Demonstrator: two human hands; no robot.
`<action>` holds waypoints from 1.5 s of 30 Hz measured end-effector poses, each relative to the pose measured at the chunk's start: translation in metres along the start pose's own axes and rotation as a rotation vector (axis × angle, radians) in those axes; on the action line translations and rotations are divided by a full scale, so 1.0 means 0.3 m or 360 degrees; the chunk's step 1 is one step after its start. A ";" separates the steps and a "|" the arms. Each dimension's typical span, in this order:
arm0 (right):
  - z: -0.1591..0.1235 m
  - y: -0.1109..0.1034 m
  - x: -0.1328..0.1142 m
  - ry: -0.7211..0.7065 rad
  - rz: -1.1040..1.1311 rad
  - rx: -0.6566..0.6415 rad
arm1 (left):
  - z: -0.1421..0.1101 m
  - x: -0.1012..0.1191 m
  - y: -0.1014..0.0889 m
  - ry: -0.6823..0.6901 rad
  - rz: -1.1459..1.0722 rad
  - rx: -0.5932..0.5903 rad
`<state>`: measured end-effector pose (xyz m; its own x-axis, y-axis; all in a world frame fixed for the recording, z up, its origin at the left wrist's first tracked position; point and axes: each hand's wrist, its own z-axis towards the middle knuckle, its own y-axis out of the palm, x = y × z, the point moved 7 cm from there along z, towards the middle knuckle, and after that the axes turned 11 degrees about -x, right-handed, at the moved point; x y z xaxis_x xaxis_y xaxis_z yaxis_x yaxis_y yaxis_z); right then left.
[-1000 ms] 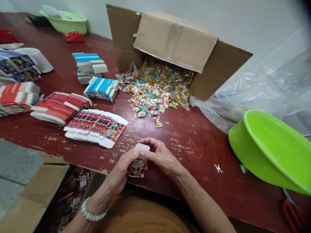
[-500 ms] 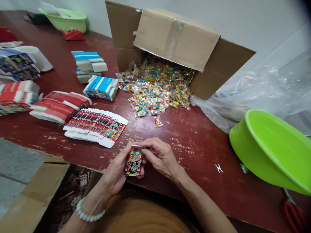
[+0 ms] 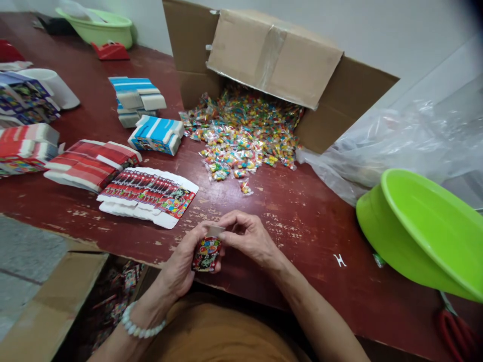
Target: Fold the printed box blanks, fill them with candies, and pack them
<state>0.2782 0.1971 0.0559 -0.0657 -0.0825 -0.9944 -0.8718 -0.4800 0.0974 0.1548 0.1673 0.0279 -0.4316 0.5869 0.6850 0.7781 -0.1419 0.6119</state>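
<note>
My left hand (image 3: 184, 261) grips a small red printed carton (image 3: 206, 254) upright at the near edge of the table. My right hand (image 3: 247, 239) pinches the white flap at the carton's top, fingers curled over it. Just beyond the hands lies a fanned stack of flat red cartons (image 3: 149, 196). Farther back a cardboard box (image 3: 271, 60) lies on its side, spilling a heap of small wrapped colourful candies (image 3: 241, 136) onto the dark red table (image 3: 302, 216).
Stacks of flat red cartons (image 3: 90, 163) and blue cartons (image 3: 156, 134) lie at the left. A bright green basin (image 3: 426, 236) leans at the right beside clear plastic sheeting (image 3: 407, 141). Red-handled scissors (image 3: 456, 332) sit at the lower right. An open cardboard box (image 3: 45, 301) stands below the table's edge.
The white flap that stood up above the carton has been folded down onto its top. The carton has turned so its printed face shows, and both hands stayed in place.
</note>
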 end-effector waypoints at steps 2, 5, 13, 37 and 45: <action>-0.002 -0.008 -0.025 -0.0113 -0.0018 0.0080 | -0.005 -0.002 0.012 -0.0055 -0.0029 -0.0076; -0.003 -0.005 -0.037 -0.0136 -0.0066 0.0103 | -0.014 -0.003 0.031 -0.0104 -0.0051 -0.0169; -0.010 0.004 -0.006 -0.0052 -0.0261 0.0132 | 0.009 0.009 0.006 0.0100 0.0314 0.0046; 0.019 0.025 0.018 0.0293 0.0414 -0.0224 | -0.011 -0.019 -0.010 -0.0136 0.0177 0.0139; 0.004 0.005 -0.056 0.0101 -0.0483 0.0028 | -0.005 -0.032 -0.018 -0.0111 0.0148 0.0108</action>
<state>0.2774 0.1988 0.0726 0.2288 0.0074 -0.9734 -0.8553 -0.4760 -0.2046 0.1540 0.1613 0.0184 -0.3255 0.6282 0.7067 0.8433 -0.1453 0.5175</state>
